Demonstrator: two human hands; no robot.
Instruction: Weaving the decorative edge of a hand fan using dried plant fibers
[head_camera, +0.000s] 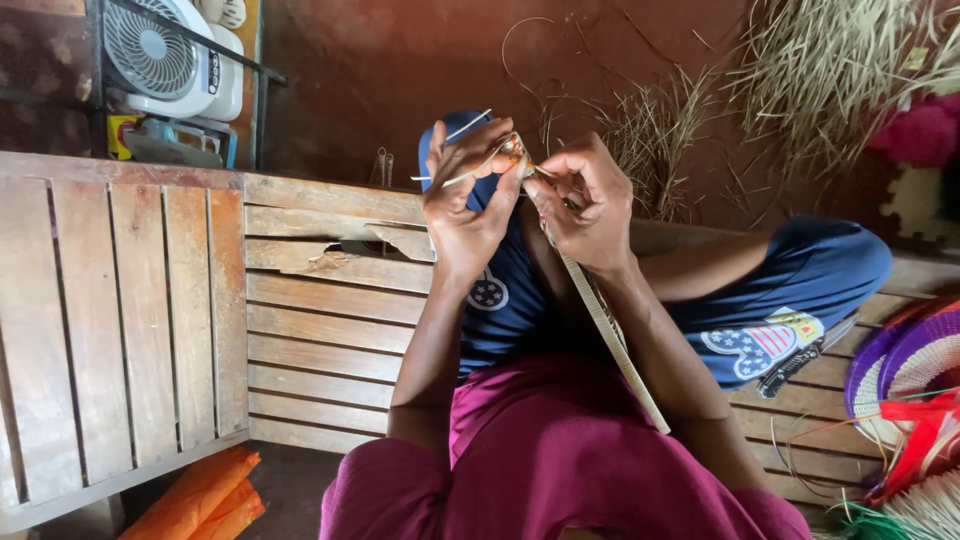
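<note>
We are holding a woven straw braid (605, 325) raised in front of us, above our lap. Our left hand (462, 205) is pinching the loose straw strands (470, 150) at the braid's working end, fingers closed narrow around them. Our right hand (588, 205) is gripping the same end from the other side, fingertips pressed together just beside the left hand's. The finished braid is hanging down from the hands, crossing our right forearm and ending over the maroon cloth (560, 460) on our lap.

We are sitting on a slatted wooden platform (320, 340); its near edge is dropping to the floor at lower left, beside an orange bundle (200, 495). Open room is lying to our left over the bare slats. To the right, coiled purple and white basketry (915, 365) and red strips (925, 425) are crowding the platform and are being cut off by the frame.

The exact crossing of the strands between the fingertips is too small to make out. A white fan (165, 50) is standing behind the platform, partly cut off.
</note>
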